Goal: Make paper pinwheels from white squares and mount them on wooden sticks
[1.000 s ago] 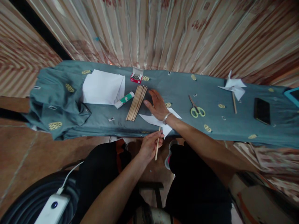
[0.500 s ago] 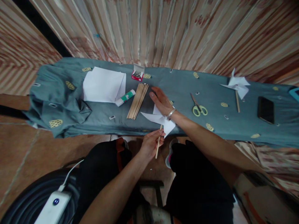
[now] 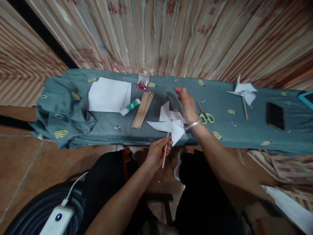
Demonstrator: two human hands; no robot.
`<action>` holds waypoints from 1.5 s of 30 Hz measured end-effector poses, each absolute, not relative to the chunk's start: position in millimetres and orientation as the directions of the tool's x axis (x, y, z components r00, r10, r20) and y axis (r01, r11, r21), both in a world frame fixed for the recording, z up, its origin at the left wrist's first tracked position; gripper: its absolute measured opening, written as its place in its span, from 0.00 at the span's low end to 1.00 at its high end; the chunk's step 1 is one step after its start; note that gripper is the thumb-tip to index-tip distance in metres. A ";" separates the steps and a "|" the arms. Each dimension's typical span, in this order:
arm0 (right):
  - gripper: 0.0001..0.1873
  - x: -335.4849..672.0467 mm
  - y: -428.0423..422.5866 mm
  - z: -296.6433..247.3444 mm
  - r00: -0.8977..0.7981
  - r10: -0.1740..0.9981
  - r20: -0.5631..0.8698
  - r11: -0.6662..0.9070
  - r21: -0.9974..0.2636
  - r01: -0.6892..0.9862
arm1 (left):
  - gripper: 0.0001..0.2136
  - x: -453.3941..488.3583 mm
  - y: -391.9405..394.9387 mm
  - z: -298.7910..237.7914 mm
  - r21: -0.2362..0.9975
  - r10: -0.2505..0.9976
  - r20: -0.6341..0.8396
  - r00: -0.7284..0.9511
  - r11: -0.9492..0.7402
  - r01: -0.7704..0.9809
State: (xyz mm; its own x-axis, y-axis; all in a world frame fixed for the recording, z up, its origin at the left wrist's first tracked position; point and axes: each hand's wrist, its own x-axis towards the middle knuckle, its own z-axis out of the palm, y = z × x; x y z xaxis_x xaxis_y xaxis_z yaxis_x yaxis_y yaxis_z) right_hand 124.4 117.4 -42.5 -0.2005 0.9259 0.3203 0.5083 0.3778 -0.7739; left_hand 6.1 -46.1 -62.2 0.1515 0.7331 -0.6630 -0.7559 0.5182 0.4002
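Observation:
My left hand [image 3: 158,150] is closed on the thin wooden stick [image 3: 165,153] of a white paper pinwheel [image 3: 169,122], holding it at the near edge of the cloth-covered table [image 3: 171,133]. My right hand [image 3: 186,101] hovers above the table just right of the pinwheel, fingers stretched out and holding nothing, a bangle on the wrist. Green-handled scissors [image 3: 204,115] lie just right of that hand. A bundle of wooden sticks [image 3: 142,109] lies left of the pinwheel.
A stack of white paper [image 3: 109,94], a glue stick [image 3: 130,106] and a small red box of pins [image 3: 142,83] sit at the left. A second pinwheel [image 3: 243,93], a black phone [image 3: 275,116] and a teal object [image 3: 308,98] lie at the right. Curtains hang behind.
My right hand has lifted off the pinwheel and moved right and away, uncovering its blades. My left hand keeps hold of the stick.

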 end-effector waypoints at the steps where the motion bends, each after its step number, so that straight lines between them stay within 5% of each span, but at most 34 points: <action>1: 0.41 131.2 114.5 -42.2 -0.146 0.930 0.337 0.365 -0.799 0.477 | 0.03 5.4 -45.4 -61.4 0.411 0.741 -0.655 0.147 0.512 -0.754; 8: 0.36 158.1 93.7 -41.9 0.220 0.952 0.212 0.208 -0.977 0.043 | 0.08 0.7 -39.3 -55.0 0.498 0.796 -0.597 0.100 0.465 -0.732; 14: 0.27 157.8 86.5 -34.4 0.222 0.970 0.097 0.130 -0.982 -0.137 | 0.10 -3.7 -30.0 -42.6 0.528 0.824 -0.562 0.071 0.425 -0.735; 19: 0.23 159.1 79.5 -29.2 0.167 0.985 0.053 0.075 -0.989 -0.128 | 0.09 -6.3 -13.0 -25.8 0.543 0.845 -0.533 0.037 0.376 -0.751; 27: 0.28 160.3 72.2 -19.1 -0.157 0.983 -0.093 -0.098 -0.995 -0.024 | 0.15 -4.8 25.5 -13.2 0.642 0.896 -0.441 -0.052 0.274 -0.716; 35: 0.25 145.7 61.3 -17.9 -0.586 0.762 -0.276 -0.152 -0.956 0.253 | 0.16 1.1 46.3 -23.9 0.669 0.931 -0.362 -0.049 0.223 -0.709; 45: 0.22 134.7 64.3 -25.2 -0.589 0.776 -0.226 -0.069 -0.959 0.276 | 0.18 -6.5 56.5 -34.7 0.706 0.939 -0.338 -0.059 0.211 -0.676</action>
